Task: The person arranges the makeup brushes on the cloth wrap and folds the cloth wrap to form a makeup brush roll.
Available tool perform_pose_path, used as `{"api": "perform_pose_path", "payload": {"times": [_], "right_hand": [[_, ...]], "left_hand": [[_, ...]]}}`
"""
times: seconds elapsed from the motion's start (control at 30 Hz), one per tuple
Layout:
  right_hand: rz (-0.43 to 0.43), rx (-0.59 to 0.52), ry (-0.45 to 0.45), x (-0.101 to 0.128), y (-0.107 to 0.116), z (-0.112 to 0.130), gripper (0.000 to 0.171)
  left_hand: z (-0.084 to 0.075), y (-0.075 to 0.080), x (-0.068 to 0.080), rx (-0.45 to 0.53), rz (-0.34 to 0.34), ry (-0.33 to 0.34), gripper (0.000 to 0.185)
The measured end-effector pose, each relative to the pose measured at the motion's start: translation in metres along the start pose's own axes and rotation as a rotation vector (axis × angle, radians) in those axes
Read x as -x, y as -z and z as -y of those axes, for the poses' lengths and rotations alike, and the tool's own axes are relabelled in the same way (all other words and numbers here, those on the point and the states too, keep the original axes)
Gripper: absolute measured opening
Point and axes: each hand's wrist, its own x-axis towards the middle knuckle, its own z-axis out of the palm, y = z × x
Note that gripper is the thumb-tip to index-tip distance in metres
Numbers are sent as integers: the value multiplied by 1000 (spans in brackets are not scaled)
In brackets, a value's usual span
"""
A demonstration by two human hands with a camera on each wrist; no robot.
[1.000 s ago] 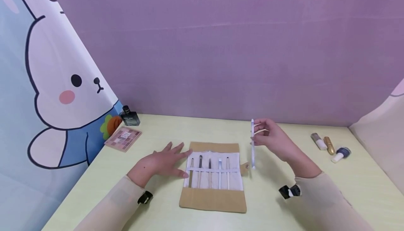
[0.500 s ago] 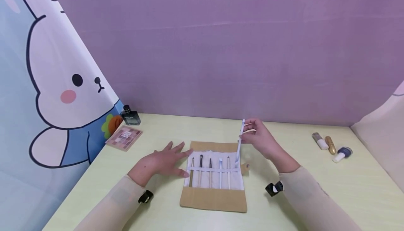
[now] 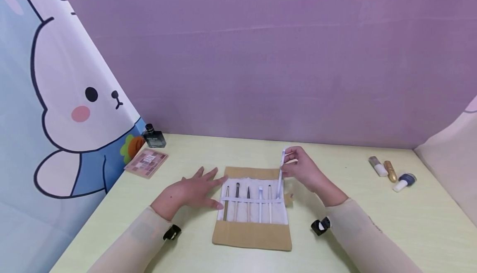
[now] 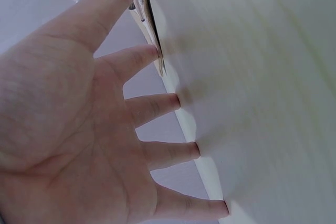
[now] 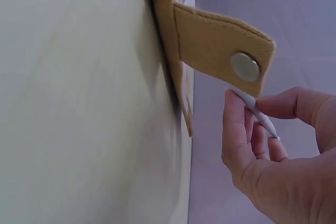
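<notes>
Left hand (image 3: 186,193), fingers spread, pinned the brush roll (image 3: 251,206) flat; right hand (image 3: 303,172) pinched a white brush (image 3: 280,175), tip aimed at the strap.

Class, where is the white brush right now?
In the head view, the right hand pinches the white brush upright over the roll's right edge, beside the fifth brush.

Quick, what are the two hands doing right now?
Left hand: open, fingers spread flat at the brush roll.
Right hand: pinching a white brush.
</notes>
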Motion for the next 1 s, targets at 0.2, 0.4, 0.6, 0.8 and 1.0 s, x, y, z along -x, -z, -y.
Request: {"api": "perform_pose_path", "payload": {"times": [0.2,0.4,0.6,0.8,1.0], "right_hand": [[47,11,-12,4,-3,-2,59],[92,50,-37,6,-4,-2,67],[177,133,-27,11,-9,-3,74],[204,287,36,17,-11,-2,65],[208,377,46,21,-12,-1,51]], "left_hand": [[-1,0,1,3,4,0,94],[-2,2,3,5,8,5,94],[-3,3,3,11,12,5,93],[-2,2,2,11,11,3,94],[-3,3,3,10,10,6,94]]}}
